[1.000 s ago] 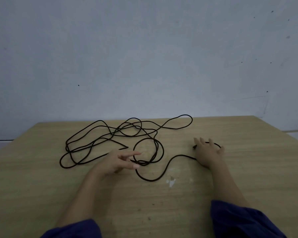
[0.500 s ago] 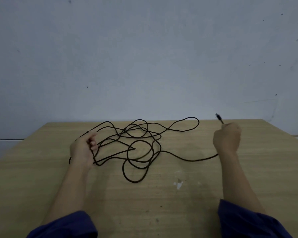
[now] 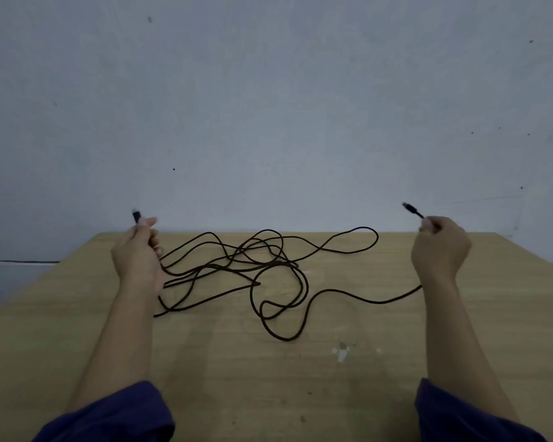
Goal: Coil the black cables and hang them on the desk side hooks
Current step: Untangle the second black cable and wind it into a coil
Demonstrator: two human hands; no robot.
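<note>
Head view: the black cable (image 3: pixel 253 265) is sprawled in loops along the desk's (image 3: pixel 300 393) far edge, long axis left to right. One upward-pointing plug (image 3: pixel 136 215) is pinched in the left hand (image 3: pixel 138 253), its fingers (image 3: pixel 154 242) curled. The other plug (image 3: pixel 411 208), angled up-left, is gripped by the right hand (image 3: pixel 439 247).

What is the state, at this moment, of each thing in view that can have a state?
Black cable: not coiled; loose tangled loops on the desk, both ends lifted.
Left hand: raised, grips one end; left plug sticks out above it.
Right hand: raised, grips the other end; right plug sticks out above it.
</note>
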